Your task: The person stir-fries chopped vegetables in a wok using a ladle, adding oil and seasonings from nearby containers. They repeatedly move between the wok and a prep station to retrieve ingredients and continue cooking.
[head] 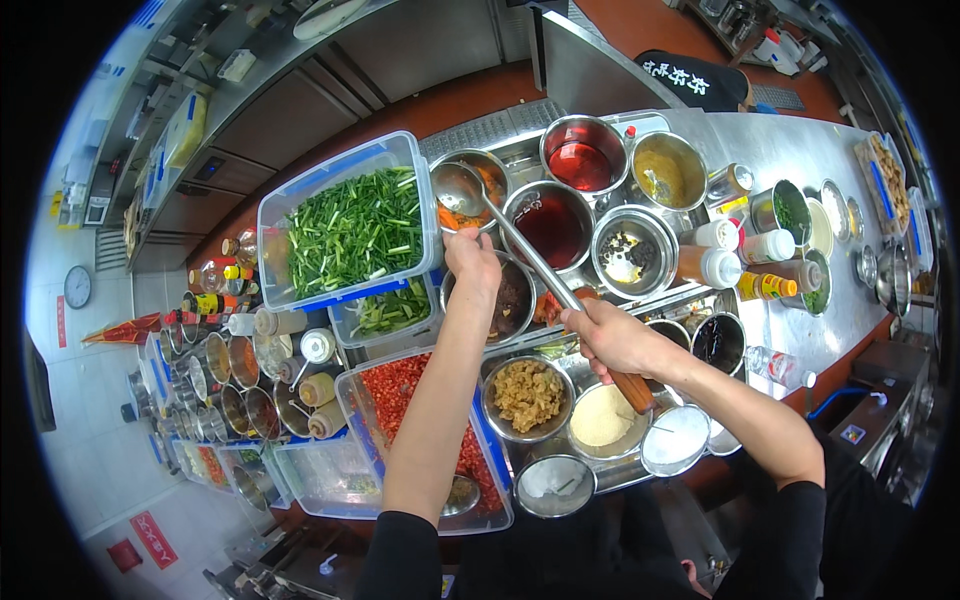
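Note:
My right hand (611, 337) grips the steel shaft of a ladle (540, 262) just above its wooden handle end. The ladle's bowl (459, 189) is over a steel pot (495, 166) of orange pieces. At that pot's near rim is my left hand (471, 259); its fingertips are partly hidden, so I cannot tell whether they pinch anything. Left of it stands a clear plastic tub (345, 232) of chopped green scallions. Close by are a pot of dark red liquid (547, 229) and, partly behind my left forearm, a pot of dark brown paste (511, 304).
A tub of chopped red chili (394, 386) lies under my left forearm. Bowls of brown minced food (527, 397), yellow granules (604, 420) and white powder (675, 439) line the near edge. Squeeze bottles (709, 266) stand right. A person in black (690, 79) is beyond the counter.

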`<action>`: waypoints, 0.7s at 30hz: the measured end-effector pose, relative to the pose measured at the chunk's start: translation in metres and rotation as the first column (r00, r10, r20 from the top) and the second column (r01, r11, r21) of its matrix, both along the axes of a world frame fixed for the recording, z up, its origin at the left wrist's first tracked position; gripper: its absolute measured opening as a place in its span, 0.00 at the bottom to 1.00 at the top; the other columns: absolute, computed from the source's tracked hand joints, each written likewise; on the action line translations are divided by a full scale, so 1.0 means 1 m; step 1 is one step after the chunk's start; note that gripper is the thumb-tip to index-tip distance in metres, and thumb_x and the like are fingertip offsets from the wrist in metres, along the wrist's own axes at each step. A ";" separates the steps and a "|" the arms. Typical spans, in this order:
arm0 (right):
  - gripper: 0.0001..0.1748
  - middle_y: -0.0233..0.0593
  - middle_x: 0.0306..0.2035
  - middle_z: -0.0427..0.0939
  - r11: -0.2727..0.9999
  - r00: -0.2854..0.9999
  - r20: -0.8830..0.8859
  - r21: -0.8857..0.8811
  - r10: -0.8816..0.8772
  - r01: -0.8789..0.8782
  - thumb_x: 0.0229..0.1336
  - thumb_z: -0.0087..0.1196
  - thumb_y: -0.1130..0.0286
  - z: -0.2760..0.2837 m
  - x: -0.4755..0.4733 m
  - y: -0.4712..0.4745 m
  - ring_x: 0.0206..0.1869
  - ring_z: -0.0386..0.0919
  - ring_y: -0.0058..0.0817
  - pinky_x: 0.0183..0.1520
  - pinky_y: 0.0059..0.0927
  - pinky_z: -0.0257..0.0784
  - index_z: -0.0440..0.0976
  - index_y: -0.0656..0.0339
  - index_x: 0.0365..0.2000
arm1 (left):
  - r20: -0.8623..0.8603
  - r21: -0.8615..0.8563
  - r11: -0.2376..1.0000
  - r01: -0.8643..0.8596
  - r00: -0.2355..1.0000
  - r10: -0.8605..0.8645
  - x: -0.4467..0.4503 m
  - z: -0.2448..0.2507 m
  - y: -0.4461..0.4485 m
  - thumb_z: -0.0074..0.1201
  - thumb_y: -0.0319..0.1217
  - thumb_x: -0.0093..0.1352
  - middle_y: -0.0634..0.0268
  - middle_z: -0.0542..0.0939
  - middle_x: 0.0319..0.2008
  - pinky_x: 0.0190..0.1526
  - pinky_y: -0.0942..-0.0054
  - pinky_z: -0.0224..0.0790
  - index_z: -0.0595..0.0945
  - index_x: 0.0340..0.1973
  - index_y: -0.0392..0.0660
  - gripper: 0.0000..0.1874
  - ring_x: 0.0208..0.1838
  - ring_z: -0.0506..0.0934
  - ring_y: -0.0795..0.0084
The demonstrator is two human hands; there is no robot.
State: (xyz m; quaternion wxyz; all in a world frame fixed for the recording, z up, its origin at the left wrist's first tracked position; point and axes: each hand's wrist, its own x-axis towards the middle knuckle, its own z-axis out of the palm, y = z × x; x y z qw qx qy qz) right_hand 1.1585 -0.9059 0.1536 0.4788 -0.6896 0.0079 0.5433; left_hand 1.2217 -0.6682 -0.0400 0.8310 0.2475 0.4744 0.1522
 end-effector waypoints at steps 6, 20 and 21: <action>0.25 0.35 0.16 0.69 0.987 0.992 0.048 -0.115 0.121 -0.115 0.74 0.33 0.57 0.006 0.003 0.006 0.15 0.72 0.27 0.24 0.34 0.73 0.62 0.76 0.47 | 0.042 0.045 0.982 0.183 0.982 -0.185 -0.009 0.014 -0.004 0.40 0.15 0.61 0.64 0.72 0.51 0.68 0.62 0.54 0.70 0.54 0.46 0.26 0.54 0.69 0.73; 0.24 0.29 0.19 0.62 1.000 0.993 -0.120 0.012 -0.002 0.003 0.74 0.34 0.56 0.006 -0.012 0.012 0.15 0.65 0.19 0.17 0.25 0.70 0.58 0.73 0.49 | 0.181 0.012 0.940 0.341 0.924 -0.337 -0.021 0.042 0.000 0.41 0.13 0.61 0.61 0.67 0.58 0.70 0.55 0.57 0.42 0.73 0.49 0.47 0.59 0.70 0.69; 0.24 0.29 0.19 0.62 1.000 0.994 -0.113 -0.005 0.004 -0.005 0.74 0.34 0.56 0.006 -0.014 0.012 0.15 0.65 0.19 0.17 0.25 0.70 0.58 0.72 0.49 | 0.183 0.011 0.941 0.340 0.924 -0.336 -0.022 0.044 -0.001 0.41 0.13 0.61 0.61 0.66 0.58 0.70 0.55 0.57 0.43 0.73 0.48 0.47 0.60 0.69 0.68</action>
